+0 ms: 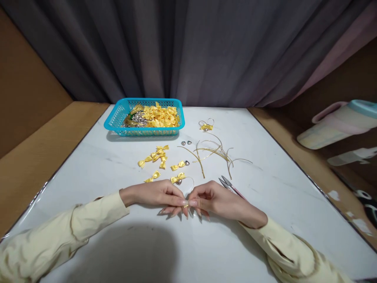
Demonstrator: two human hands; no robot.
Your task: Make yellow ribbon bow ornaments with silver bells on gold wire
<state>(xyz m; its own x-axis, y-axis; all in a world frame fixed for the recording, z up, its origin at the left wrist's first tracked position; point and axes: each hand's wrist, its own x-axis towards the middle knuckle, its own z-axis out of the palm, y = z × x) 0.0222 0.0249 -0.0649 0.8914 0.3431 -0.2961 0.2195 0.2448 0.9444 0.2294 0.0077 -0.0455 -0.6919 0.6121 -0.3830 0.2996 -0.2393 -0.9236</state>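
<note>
My left hand (159, 193) and my right hand (216, 200) meet near the middle of the table, thumbs and forefingers pinched tip to tip. Between them is the end of a thin gold cord (192, 181), a little of it showing at the fingertips. It curves up behind my fingers towards a yellow satin bow (178, 178) with a small silver bell (178, 182) beneath it. Another yellow bow (152, 177) lies just beyond my left hand. Partly behind my right hand are scissors (229, 184), blades pointing away.
A blue basket (144, 133) at the back holds bows, bells and a cord bundle. Loose bows (157, 156), two bells (186, 143) and gold cords (216, 151) lie in front. A finished-looking looped bow (206, 127) sits behind. A tumbler (338, 124) stands right.
</note>
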